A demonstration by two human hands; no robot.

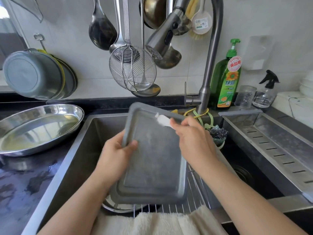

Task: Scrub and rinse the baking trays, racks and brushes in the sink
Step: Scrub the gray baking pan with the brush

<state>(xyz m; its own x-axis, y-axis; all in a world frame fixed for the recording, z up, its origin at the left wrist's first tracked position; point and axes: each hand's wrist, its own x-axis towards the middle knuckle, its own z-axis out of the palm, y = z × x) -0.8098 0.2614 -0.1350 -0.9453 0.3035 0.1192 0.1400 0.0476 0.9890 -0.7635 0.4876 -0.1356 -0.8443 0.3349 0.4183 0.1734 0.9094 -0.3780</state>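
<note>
Baking tray (152, 158), grey and rectangular, is held tilted above the sink (81, 150), its far edge raised toward the faucet (210, 68). The left hand (116, 153) grips the tray's left rim, thumb curled over onto the inner face. The right hand (191, 138) pinches a white brush (162, 119) whose blurred tip touches the tray's upper right corner. Beneath the tray lie a wire rack (191, 199) and part of a round steel pan (115, 206). A pale towel (157, 223) drapes over the sink's near edge. On the dark counter to the left sits a steel oval dish (39, 128); a green soap bottle (225, 78) stands just beside the faucet base.
</note>
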